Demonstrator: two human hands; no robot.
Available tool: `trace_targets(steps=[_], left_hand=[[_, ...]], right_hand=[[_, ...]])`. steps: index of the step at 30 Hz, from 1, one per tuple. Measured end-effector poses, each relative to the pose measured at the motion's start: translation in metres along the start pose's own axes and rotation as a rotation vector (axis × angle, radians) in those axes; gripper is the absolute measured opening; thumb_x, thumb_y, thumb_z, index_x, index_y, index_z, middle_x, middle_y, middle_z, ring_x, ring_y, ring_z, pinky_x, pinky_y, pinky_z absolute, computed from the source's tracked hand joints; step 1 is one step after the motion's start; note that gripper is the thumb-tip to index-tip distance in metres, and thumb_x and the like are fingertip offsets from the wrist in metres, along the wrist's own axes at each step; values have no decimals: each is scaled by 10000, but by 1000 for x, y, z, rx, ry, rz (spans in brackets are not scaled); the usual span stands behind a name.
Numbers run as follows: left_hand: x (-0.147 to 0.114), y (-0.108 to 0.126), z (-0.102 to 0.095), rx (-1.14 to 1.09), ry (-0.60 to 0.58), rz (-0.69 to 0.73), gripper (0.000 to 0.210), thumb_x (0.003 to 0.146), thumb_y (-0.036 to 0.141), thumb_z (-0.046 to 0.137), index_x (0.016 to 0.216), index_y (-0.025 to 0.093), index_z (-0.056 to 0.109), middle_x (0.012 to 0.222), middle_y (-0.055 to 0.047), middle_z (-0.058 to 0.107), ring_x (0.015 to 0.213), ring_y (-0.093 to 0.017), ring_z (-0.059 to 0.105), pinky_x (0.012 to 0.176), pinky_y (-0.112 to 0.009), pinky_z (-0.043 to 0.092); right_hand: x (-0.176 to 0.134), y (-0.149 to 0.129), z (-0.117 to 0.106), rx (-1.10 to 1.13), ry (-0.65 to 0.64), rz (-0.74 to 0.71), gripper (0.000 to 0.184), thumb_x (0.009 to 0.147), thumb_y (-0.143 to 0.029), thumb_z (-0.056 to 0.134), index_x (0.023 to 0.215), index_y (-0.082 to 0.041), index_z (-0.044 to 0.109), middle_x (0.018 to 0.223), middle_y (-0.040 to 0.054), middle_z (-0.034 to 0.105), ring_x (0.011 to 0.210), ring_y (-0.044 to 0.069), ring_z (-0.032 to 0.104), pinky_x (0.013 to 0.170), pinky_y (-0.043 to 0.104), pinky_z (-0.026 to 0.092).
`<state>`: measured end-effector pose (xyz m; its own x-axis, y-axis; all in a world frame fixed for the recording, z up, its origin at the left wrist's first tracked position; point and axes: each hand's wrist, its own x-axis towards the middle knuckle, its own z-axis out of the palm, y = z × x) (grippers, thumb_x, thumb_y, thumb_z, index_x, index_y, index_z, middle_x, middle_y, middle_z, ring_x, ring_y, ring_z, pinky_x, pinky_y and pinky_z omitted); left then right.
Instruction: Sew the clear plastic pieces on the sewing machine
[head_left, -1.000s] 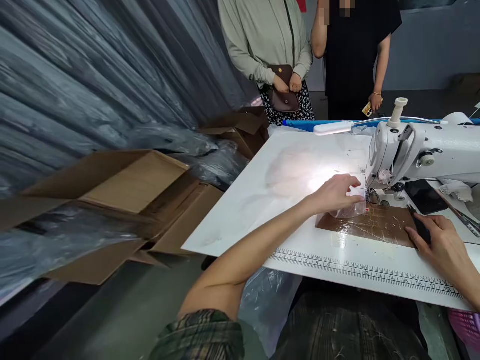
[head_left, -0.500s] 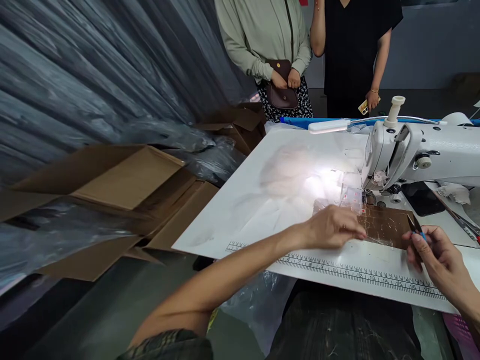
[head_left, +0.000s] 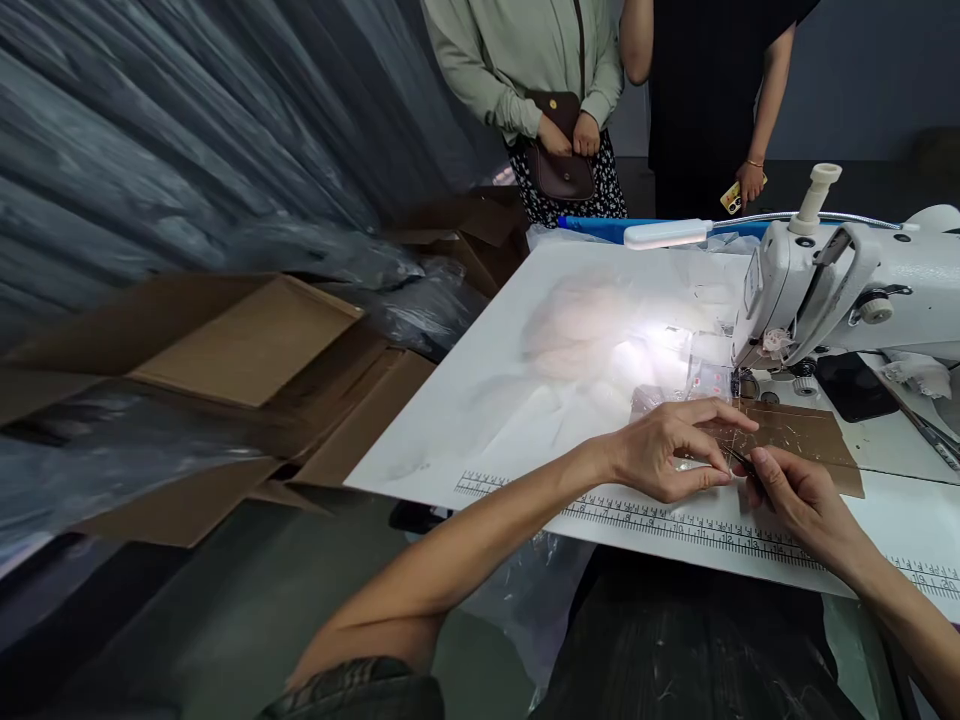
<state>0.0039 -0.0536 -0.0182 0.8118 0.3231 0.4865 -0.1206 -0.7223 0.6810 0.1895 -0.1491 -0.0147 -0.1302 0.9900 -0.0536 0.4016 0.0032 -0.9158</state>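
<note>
My left hand [head_left: 664, 450] is over the white table, just in front of the sewing machine [head_left: 907, 285]. Its thumb and index finger close toward each other; what they pinch is too small to make out. My right hand [head_left: 806, 500] grips small dark-bladed thread snips [head_left: 741, 460], their tips pointing left at the left hand's fingertips. Under and behind both hands lies a brown sheet [head_left: 821, 445] with bits of thread on it. Clear plastic with small red marks [head_left: 709, 378] lies left of the machine's needle area, under bright light.
A printed ruler [head_left: 667, 522] runs along the front edge of the white table [head_left: 465, 420]. Right of the needle area lies a dark phone [head_left: 856, 387]. Open cardboard boxes [head_left: 247, 340] with plastic stand at left. Two people [head_left: 525, 60] stand behind the table.
My right hand has moved left with the snips, bringing them to my left hand's fingertips. My left hand's index finger and thumb now form a pinch. The view has shifted slightly.
</note>
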Motion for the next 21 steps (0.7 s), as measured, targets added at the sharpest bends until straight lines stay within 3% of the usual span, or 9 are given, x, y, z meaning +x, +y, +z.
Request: trace_targets(steps=[3, 5, 7, 10, 12, 14, 17, 21], left_hand=[[-5, -2, -1, 164, -75, 31, 105, 866, 173, 662, 807, 156, 747, 1254, -138, 650, 1157, -194, 636, 971, -359, 563], [-5, 3, -12, 416, -92, 57, 188, 883, 299, 688, 773, 152, 730, 1279, -133, 641, 1120, -215, 641, 918, -385, 570], [1, 13, -34, 736, 1, 33, 356, 896, 485, 652, 785, 153, 711, 1321, -121, 617, 1070, -252, 639, 898, -462, 547], [23, 25, -78, 1054, 211, -198, 394, 936, 487, 590, 1196, 193, 627, 1416, -117, 525, 1283, -333, 495, 1011, -531, 443], [40, 25, -103, 1142, 248, -364, 485, 969, 438, 542, 1371, 172, 487, 1447, -171, 465, 1338, -357, 435, 1065, -516, 386], [53, 19, -117, 1142, 185, -500, 463, 1016, 396, 444, 1394, 130, 425, 1361, -187, 504, 1281, -350, 492, 1039, -489, 406], [61, 10, -119, 1103, 138, -604, 369, 1053, 360, 338, 1289, 104, 460, 1180, -156, 554, 1179, -314, 564, 989, -430, 444], [57, 11, -110, 1068, 192, -618, 321, 1060, 380, 325, 1174, 123, 480, 1050, -107, 560, 1151, -290, 560, 1011, -441, 432]], right_hand=[[-3, 4, -5, -140, 68, -64, 617, 902, -745, 327, 652, -219, 528, 553, -11, 478, 471, 117, 399, 445, 252, 343], [-10, 15, -16, -328, 121, -68, 597, 927, -710, 316, 713, -221, 585, 549, 0, 517, 462, 135, 442, 446, 263, 360], [-17, 29, -33, -599, 253, -131, 612, 918, -720, 322, 819, -215, 653, 640, 56, 612, 554, 194, 549, 486, 298, 403], [-20, 42, -51, -877, 504, -256, 700, 906, -739, 307, 1017, -162, 688, 980, 195, 684, 874, 327, 622, 677, 435, 492], [-14, 42, -52, -803, 514, -270, 639, 936, -676, 330, 1068, -158, 681, 1017, 192, 685, 926, 321, 627, 747, 457, 510], [-2, 39, -45, -608, 434, -229, 528, 950, -591, 389, 1081, -167, 675, 992, 151, 701, 874, 267, 652, 746, 409, 528], [23, 31, -29, -407, 352, -138, 452, 905, -514, 472, 1076, -151, 680, 941, 127, 719, 765, 225, 663, 690, 366, 527], [56, 24, -17, -497, 318, -46, 389, 863, -513, 516, 941, -190, 718, 733, 67, 690, 609, 197, 601, 596, 335, 447]])
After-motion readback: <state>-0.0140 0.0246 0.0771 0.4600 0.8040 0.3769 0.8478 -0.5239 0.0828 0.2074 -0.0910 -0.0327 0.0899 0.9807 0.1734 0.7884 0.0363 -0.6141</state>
